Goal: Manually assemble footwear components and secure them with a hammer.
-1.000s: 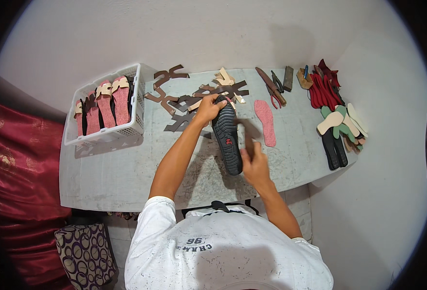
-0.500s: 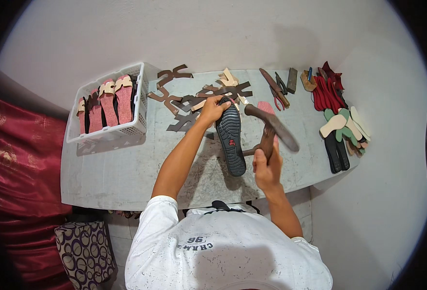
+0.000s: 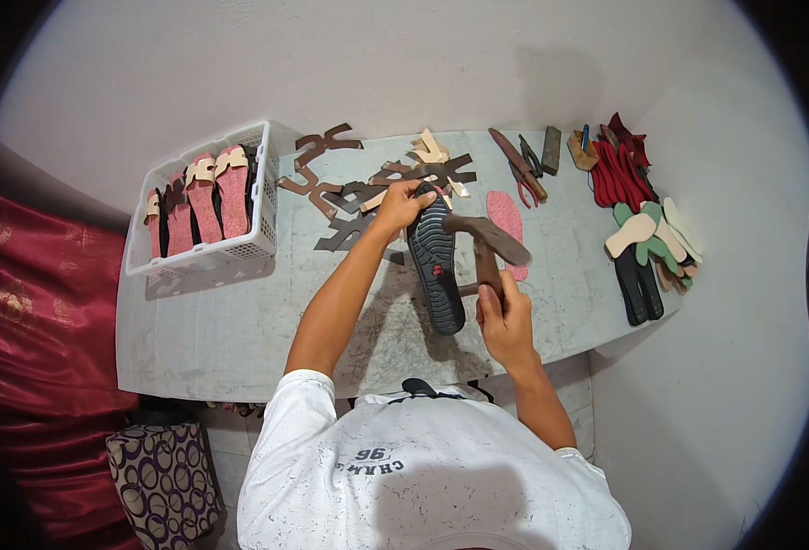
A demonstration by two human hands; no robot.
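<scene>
My left hand (image 3: 403,205) is closed round the far end of a sandal sole (image 3: 435,266). This black, ridged sole is tilted with its tread facing up and a small red mark near its middle. My right hand (image 3: 507,325) grips the stem of a brown cobbler's anvil (image 3: 487,266), a heavy-looking piece with a long curved foot on top and a shorter arm pointing left. The anvil's left end is close against the sole's right edge; whether they touch I cannot tell. Behind the anvil, a pink insole (image 3: 505,215) lies on the table.
Brown and beige strap pieces (image 3: 336,243) are scattered on the table (image 3: 203,339). A white basket (image 3: 262,225) at left holds several pink-topped sandals. Pliers (image 3: 525,179) and a dark block (image 3: 551,151) lie at back right. Beyond are red straps (image 3: 611,179), pale insoles (image 3: 632,236) and black soles (image 3: 638,291).
My right hand has swung the anvil to the left, closer to the sole, uncovering more of the pink insole. The sole has shifted very slightly left in my left hand.
</scene>
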